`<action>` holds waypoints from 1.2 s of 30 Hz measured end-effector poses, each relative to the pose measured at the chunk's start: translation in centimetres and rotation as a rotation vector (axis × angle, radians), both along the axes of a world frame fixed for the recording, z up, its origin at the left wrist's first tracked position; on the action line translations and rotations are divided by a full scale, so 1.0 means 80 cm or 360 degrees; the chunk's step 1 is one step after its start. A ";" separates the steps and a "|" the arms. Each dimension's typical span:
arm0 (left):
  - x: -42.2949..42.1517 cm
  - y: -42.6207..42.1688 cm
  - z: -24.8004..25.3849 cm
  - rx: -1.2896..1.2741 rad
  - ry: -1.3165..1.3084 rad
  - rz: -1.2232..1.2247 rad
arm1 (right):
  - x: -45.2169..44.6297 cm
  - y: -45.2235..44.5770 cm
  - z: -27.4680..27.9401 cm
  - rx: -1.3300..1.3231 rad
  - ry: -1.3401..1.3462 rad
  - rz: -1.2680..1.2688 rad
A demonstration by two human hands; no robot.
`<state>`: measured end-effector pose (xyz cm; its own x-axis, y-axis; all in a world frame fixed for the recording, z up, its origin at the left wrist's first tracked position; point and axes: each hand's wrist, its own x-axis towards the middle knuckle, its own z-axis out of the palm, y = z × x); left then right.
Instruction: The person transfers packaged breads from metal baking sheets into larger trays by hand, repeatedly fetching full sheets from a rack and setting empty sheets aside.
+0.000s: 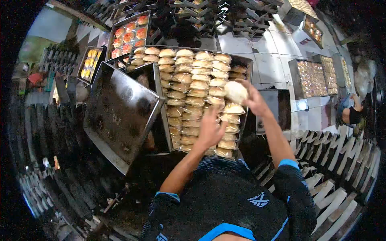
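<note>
A large metal tray holds rows of wrapped pale buns. My right hand grips one wrapped bun by its right side, above the right part of the rows. Over the lower middle of the rows is my left hand, its fingers spread and pointing away from me, with nothing held in it. Whether its fingertips touch the buns beneath, I cannot tell.
An empty dark tray leans at the left of the buns. Behind it are trays of red-topped buns and yellow items. More filled trays lie on the tiled floor at right. Stacked trays stand lower right. A person is at far right.
</note>
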<state>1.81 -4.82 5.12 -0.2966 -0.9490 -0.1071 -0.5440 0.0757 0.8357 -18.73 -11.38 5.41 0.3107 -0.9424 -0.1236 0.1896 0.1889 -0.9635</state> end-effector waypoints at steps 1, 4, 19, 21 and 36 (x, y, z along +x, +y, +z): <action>-0.021 0.007 -0.014 -0.0114 -0.0132 -0.0116 | -0.022 -0.012 -0.029 -0.0115 0.0349 0.0003; -0.064 0.027 -0.053 -0.0446 -0.0712 -0.0359 | -0.049 -0.036 -0.061 -0.0722 0.1361 0.0484; 0.183 0.120 0.046 -0.0956 -0.0584 0.1398 | 0.009 -0.001 -0.085 -0.0318 0.1991 0.0551; 0.311 0.161 0.000 -0.1168 -0.0545 0.2139 | 0.011 0.033 -0.076 -0.0768 0.1946 0.0047; 0.418 0.220 0.039 0.0519 0.1274 0.1801 | 0.165 0.230 0.033 -0.0479 0.1159 -0.0576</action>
<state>35.28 12.81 8.21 0.5089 -0.6771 -0.5315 0.4394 -0.3266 0.8368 -5.57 7.01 8.04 -0.0743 -0.9927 0.0952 -0.4950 -0.0461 -0.8677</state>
